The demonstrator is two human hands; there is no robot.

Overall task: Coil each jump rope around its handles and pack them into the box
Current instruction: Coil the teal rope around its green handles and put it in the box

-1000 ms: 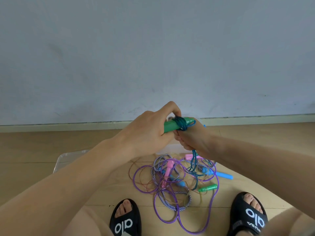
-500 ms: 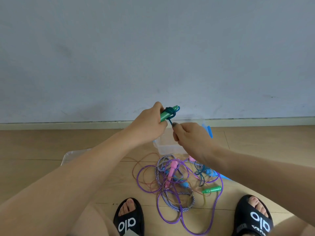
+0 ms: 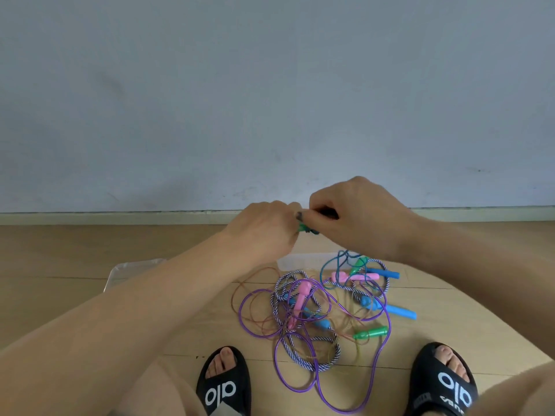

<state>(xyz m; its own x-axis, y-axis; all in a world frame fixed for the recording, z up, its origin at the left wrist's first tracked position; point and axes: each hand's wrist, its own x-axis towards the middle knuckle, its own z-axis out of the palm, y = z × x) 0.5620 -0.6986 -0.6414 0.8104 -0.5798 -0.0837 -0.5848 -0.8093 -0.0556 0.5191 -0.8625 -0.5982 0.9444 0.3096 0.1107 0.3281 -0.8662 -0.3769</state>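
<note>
My left hand (image 3: 265, 228) grips a green jump-rope handle (image 3: 304, 228) with teal rope wound on it; only its tip shows. My right hand (image 3: 353, 216) is curled over the handle's far end and pinches the teal rope (image 3: 336, 265), which hangs down to the floor. Below lies a tangle of ropes: a purple one (image 3: 327, 394), a blue-white braided one (image 3: 303, 360), pink handles (image 3: 301, 294), blue handles (image 3: 396, 310) and another green handle (image 3: 371, 332). The clear plastic box (image 3: 300, 259) stands behind the tangle, partly hidden by my hands.
A clear lid (image 3: 132, 268) lies on the wood floor at the left, half under my left forearm. My feet in black slippers (image 3: 223, 382) (image 3: 441, 379) flank the tangle. A grey wall with a pale skirting board (image 3: 120, 218) closes the back.
Both hands have sunk lower and come together. My right hand moved up from below the handle and now covers its end, so most of the green handle is hidden.
</note>
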